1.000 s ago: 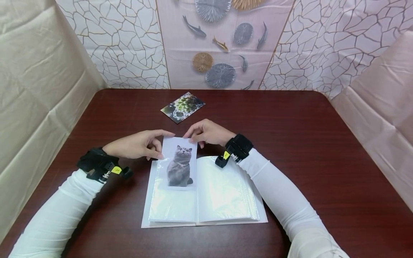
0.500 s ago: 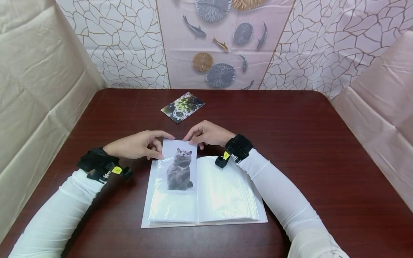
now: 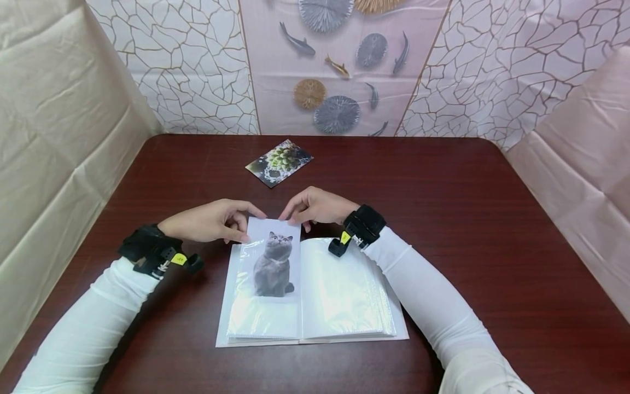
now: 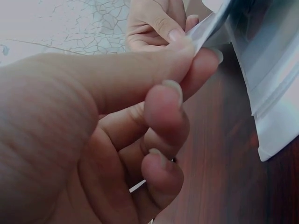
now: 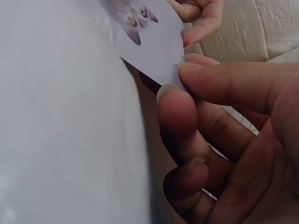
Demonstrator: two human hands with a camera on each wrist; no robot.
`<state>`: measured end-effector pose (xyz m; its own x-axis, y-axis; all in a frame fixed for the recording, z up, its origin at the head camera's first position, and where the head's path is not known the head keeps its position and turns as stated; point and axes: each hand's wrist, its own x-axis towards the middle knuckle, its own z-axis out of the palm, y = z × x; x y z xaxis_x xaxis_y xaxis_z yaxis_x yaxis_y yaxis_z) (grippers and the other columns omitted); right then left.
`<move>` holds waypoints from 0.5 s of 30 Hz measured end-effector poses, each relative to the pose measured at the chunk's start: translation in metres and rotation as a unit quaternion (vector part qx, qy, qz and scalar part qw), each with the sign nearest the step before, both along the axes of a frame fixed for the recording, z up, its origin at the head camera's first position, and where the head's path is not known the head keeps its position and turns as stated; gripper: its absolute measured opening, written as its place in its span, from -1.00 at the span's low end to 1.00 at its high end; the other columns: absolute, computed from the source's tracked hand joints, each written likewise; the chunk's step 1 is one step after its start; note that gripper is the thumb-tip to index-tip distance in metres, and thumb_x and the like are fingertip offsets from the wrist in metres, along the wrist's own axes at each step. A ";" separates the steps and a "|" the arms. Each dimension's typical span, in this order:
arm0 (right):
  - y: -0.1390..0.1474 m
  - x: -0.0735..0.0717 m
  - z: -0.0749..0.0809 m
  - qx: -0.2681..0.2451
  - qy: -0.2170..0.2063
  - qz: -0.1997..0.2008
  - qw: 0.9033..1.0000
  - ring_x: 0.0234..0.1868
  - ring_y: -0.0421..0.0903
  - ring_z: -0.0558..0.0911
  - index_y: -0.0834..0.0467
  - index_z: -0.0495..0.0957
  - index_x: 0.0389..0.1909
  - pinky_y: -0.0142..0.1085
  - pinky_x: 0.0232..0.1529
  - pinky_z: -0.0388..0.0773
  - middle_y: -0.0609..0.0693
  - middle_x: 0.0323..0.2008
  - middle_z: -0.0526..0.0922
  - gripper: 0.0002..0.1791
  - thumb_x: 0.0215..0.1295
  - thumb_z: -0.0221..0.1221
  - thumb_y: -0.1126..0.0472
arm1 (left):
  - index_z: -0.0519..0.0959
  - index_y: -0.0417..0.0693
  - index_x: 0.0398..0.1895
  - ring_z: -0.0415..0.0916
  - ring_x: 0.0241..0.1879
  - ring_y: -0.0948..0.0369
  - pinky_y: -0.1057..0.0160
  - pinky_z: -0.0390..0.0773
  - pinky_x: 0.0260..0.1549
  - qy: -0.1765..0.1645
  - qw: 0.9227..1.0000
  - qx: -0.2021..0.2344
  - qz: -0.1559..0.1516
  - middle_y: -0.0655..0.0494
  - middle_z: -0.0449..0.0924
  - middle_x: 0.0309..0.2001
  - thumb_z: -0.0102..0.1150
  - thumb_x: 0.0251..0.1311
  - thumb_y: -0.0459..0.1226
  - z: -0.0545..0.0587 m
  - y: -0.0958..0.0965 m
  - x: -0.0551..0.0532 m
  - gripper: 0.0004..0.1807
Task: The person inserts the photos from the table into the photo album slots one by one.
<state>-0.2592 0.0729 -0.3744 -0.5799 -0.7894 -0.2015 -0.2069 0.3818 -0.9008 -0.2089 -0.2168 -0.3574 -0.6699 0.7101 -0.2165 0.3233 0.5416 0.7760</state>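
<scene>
A photo album (image 3: 346, 290) lies spread open, with clear plastic pockets on both pages. A cat photo (image 3: 275, 262) sits mostly inside the left page's pocket, its top strip sticking out past the pocket's upper edge. At the upper left, my left hand (image 3: 214, 221) pinches a thin edge between thumb and finger; whether that is photo, pocket or both, I cannot tell. My right hand (image 3: 322, 207) grips the photo's top right corner, and the right wrist view shows the thumb (image 5: 219, 79) pressed on that corner. The photo's lower part shows through the plastic.
Behind the hands, a second photo (image 3: 279, 164) of a green plant lies askew on the dark red-brown table (image 3: 443, 219). Pale cloth hangs at the left (image 3: 59, 137) and right, and a patterned cloth covers the back.
The cat photo has slid down, deeper into the left pocket, so less of it sticks out. My right hand has followed it slightly toward me; my left hand has barely moved.
</scene>
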 end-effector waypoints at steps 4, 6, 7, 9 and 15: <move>-0.001 0.001 0.001 0.001 -0.005 0.006 1.000 -0.59 -0.07 0.54 0.19 0.72 -0.01 -0.32 -0.45 0.48 -0.04 -0.43 0.75 -0.78 0.37 0.26 0.34 | 0.46 -0.12 0.32 0.45 -0.52 0.20 0.33 0.49 -0.50 -0.002 1.000 -0.002 0.001 0.09 0.65 -0.38 0.38 0.25 -0.31 0.000 0.000 0.000 -0.43; -0.001 0.002 0.001 0.004 -0.005 0.009 1.000 -0.59 -0.09 0.54 0.20 0.72 -0.01 -0.33 -0.45 0.48 -0.05 -0.44 0.75 -0.77 0.36 0.27 0.34 | 0.47 -0.13 0.31 0.46 -0.52 0.19 0.32 0.49 -0.49 -0.002 1.000 -0.002 0.000 0.09 0.66 -0.37 0.37 0.25 -0.31 0.000 0.000 0.000 -0.44; -0.001 0.002 0.001 0.005 -0.005 0.011 1.000 -0.59 -0.09 0.54 0.20 0.72 -0.01 -0.34 -0.45 0.46 -0.06 -0.44 0.75 -0.77 0.36 0.27 0.34 | 0.47 -0.14 0.30 0.46 -0.52 0.19 0.32 0.49 -0.50 -0.002 1.000 -0.002 0.000 0.08 0.66 -0.37 0.37 0.25 -0.31 -0.001 0.000 0.000 -0.45; -0.001 0.002 0.001 0.007 -0.006 0.014 1.000 -0.58 -0.09 0.55 0.20 0.72 0.00 -0.35 -0.47 0.43 -0.07 -0.44 0.76 -0.77 0.35 0.27 0.34 | 0.48 -0.15 0.29 0.46 -0.53 0.19 0.32 0.49 -0.50 -0.003 1.000 -0.001 0.000 0.06 0.66 -0.37 0.37 0.25 -0.32 -0.001 0.000 -0.001 -0.46; -0.001 0.001 0.000 0.016 -0.009 0.025 1.000 -0.56 -0.09 0.56 0.18 0.72 -0.01 -0.37 -0.49 0.35 -0.10 -0.43 0.76 -0.77 0.35 0.27 0.33 | 0.53 -0.18 0.22 0.48 -0.52 0.19 0.32 0.49 -0.50 -0.008 1.000 0.000 0.001 0.05 0.65 -0.39 0.37 0.25 -0.32 -0.003 0.000 -0.001 -0.53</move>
